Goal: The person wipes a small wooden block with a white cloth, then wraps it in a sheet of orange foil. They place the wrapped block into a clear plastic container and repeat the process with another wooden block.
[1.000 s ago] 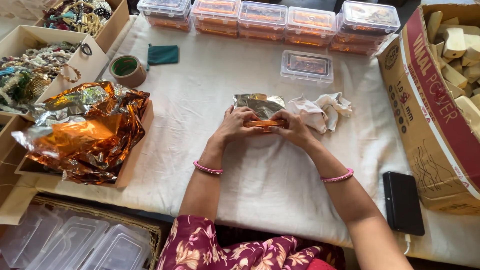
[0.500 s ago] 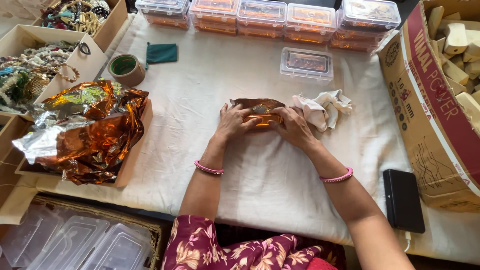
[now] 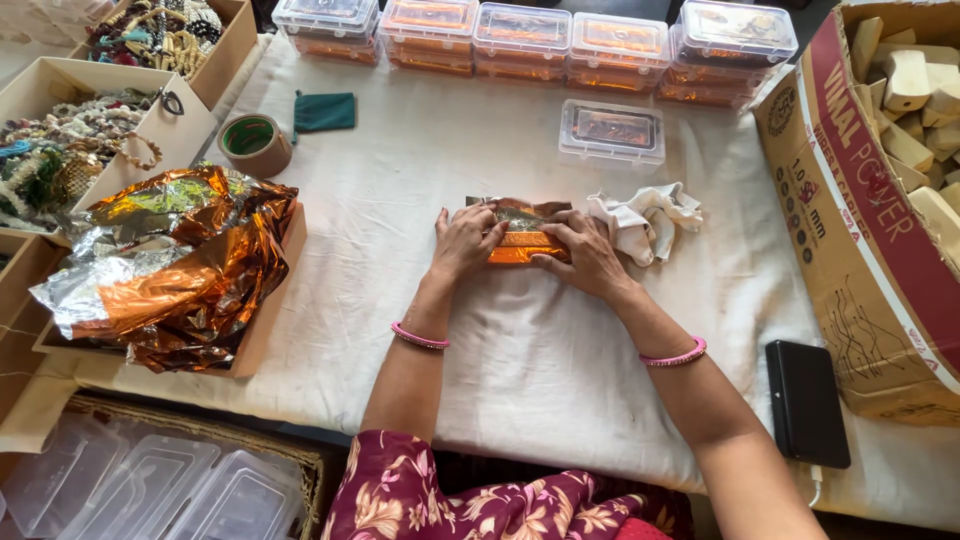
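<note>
Both hands rest at the centre of the cloth-covered worktop [image 3: 520, 370], pressed onto a small orange foil packet [image 3: 522, 246]. The left hand [image 3: 463, 240] lies flat on the packet's left end, fingers together and bent over its top edge. The right hand [image 3: 590, 255] covers the right end, fingers spread across the foil. Just right of the packet sits a crumpled white cloth [image 3: 648, 220], touching the right hand's far side. A clear lidded box [image 3: 611, 131] stands beyond it. To the left, a cardboard tray holds loose orange and silver foil sheets [image 3: 170, 265]. A roll of tape [image 3: 254, 144] lies far left. A black phone [image 3: 806, 402] lies near right
</note>
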